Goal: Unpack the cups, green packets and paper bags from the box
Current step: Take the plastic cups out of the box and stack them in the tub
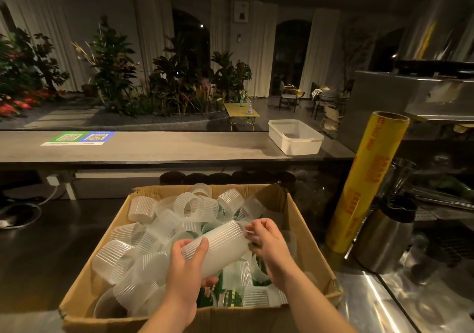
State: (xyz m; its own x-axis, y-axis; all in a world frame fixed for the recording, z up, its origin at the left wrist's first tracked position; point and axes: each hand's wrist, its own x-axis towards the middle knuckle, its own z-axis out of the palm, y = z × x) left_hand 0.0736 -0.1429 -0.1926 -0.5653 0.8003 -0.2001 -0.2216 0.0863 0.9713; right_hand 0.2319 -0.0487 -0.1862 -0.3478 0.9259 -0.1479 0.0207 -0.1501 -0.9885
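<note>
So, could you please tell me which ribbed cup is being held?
The cup held sideways between the left hand and right hand; the others lie loose in the box.

Cardboard box (pixel 305 232): one. Ribbed clear cups (pixel 142 208) heaped in it: well over a dozen, and I cannot count them exactly. Held cup (pixel 220 245): one, gripped by my left hand (pixel 186 271) and right hand (pixel 269 243). Green packets (pixel 232 298) underneath: number hidden. White tub (pixel 295 138), 1 o'clock: one. Yellow film roll (pixel 366 181), 3 o'clock: one.

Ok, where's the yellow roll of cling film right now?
The yellow roll stands tilted on the right of the head view, between the cardboard box and a steel canister.
</note>
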